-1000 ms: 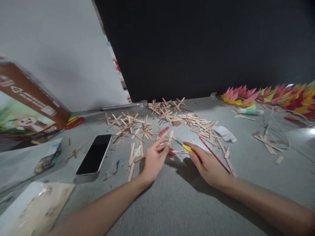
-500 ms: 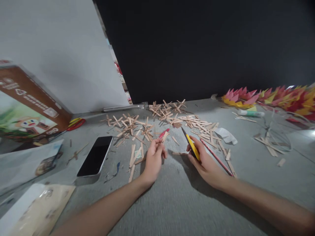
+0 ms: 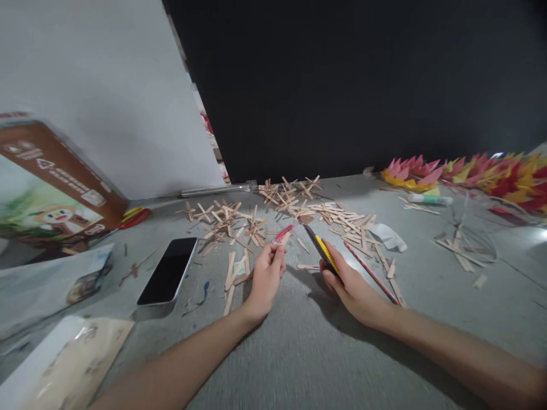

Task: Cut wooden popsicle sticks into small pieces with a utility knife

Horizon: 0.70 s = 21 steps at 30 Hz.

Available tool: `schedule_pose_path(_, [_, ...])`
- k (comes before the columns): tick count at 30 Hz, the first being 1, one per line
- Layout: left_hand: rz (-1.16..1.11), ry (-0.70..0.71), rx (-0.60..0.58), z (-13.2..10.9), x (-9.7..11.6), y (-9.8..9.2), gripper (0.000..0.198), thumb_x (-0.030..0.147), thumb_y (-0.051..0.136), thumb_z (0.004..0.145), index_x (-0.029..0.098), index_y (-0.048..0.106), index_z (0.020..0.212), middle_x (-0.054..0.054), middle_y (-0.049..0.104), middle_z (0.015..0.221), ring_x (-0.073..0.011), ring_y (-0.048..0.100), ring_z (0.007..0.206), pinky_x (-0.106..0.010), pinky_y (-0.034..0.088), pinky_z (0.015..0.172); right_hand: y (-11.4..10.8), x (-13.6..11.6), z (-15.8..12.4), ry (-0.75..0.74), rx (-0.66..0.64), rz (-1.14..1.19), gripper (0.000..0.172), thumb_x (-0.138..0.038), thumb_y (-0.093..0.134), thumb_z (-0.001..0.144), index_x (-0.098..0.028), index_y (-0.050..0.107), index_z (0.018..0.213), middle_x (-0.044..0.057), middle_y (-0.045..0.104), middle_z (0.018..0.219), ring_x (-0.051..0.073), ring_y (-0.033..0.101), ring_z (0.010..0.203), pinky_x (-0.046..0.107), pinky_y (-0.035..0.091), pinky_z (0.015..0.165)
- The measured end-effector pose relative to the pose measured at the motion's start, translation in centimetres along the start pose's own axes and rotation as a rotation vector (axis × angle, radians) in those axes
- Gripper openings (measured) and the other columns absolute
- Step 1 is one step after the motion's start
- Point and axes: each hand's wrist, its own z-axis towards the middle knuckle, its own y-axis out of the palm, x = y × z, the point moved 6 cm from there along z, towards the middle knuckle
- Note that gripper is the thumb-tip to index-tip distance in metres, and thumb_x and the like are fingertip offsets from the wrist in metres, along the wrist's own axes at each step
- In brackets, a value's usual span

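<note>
My right hand [image 3: 348,287] is wrapped round a yellow and black utility knife [image 3: 323,250], its narrow front end pointing up and left, away from me. My left hand [image 3: 267,276] is closed in a pinch, and what its fingertips hold, if anything, is hidden. Just beyond those fingertips are a small red object [image 3: 283,232] and a short piece of wooden stick [image 3: 286,240]. Between the hands lies a single craft stick [image 3: 308,266]. Beside my right hand is a thin red stick, perhaps a pencil [image 3: 370,272].
Crossed craft sticks [image 3: 224,219] and a pile of loose ones [image 3: 348,221] spread ahead. To the left are a phone [image 3: 168,270], a brown box [image 3: 64,182] and a packet [image 3: 81,359]. Pink and yellow paper spikes [image 3: 414,171], a glue stick [image 3: 429,199] and a white scrap [image 3: 388,236] are right.
The knife and my right hand have moved slightly left, and the knife is tilted further over. My left hand stays almost in place. The view has shifted a little.
</note>
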Motion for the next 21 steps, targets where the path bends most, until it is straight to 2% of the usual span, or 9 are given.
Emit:
schedule_pose_path(2, [-0.008,0.000,0.007,0.02,-0.06,-0.05,0.047,0.063,0.072,0.089,0.019,0.057,0.090,0.010,0.040,0.058,-0.0064,0.030,0.047,-0.020,0.024,0.048,0.14,-0.10,-0.13,0.011,-0.028,0.047,0.065,-0.039,0.034,0.112,-0.022,0.014,0.171,0.012,0.068,0.114,0.023,0.069,0.087,0.043,0.060,0.087])
schedule_pose_path(4, [-0.015,0.003,0.014,0.06,-0.13,-0.11,0.046,0.062,0.073,0.088,0.018,0.058,0.089,0.009,0.041,0.059,-0.0064,0.031,0.048,-0.020,0.024,0.048,0.07,-0.27,-0.22,-0.012,-0.026,0.057,0.066,-0.040,0.035,0.112,-0.023,0.014,0.172,0.011,0.068,0.110,0.024,0.067,0.082,0.042,0.061,0.083])
schedule_pose_path(10, [-0.010,0.018,0.003,0.02,-0.05,-0.07,0.047,0.063,0.073,0.087,0.018,0.060,0.086,0.008,0.044,0.064,-0.0067,0.034,0.052,-0.020,0.026,0.050,-0.23,-0.47,-0.31,-0.077,-0.002,-0.016,0.064,-0.041,0.036,0.111,-0.026,0.017,0.171,0.014,0.066,0.129,0.028,0.069,0.108,0.046,0.058,0.099])
schedule_pose_path(15, [0.033,0.011,-0.001,-0.20,-0.01,-0.07,0.049,0.064,0.071,0.088,0.017,0.061,0.079,0.008,0.041,0.061,-0.0077,0.033,0.053,-0.020,0.028,0.052,-0.14,-0.46,-0.31,-0.099,-0.017,-0.042,0.063,-0.042,0.035,0.113,-0.028,0.013,0.171,0.015,0.055,0.153,0.028,0.058,0.137,0.051,0.046,0.117])
schedule_pose_path(18, [0.054,0.046,0.005,-0.10,-0.15,-0.25,0.047,0.061,0.069,0.091,0.018,0.058,0.077,0.007,0.043,0.062,-0.0083,0.037,0.055,-0.020,0.030,0.055,-0.04,-0.46,-0.29,-0.131,-0.024,-0.025,0.064,-0.041,0.037,0.113,-0.032,0.012,0.171,0.012,0.045,0.165,0.026,0.053,0.144,0.049,0.042,0.121])
schedule_pose_path(21, [0.090,0.047,-0.003,0.08,-0.60,-0.38,0.040,0.054,0.071,0.091,0.018,0.058,0.079,0.006,0.047,0.067,-0.0086,0.040,0.059,-0.020,0.031,0.056,0.12,-0.27,-0.24,-0.127,-0.029,-0.012,0.062,-0.041,0.037,0.112,-0.032,0.015,0.170,0.012,0.046,0.165,0.026,0.053,0.145,0.048,0.042,0.121])
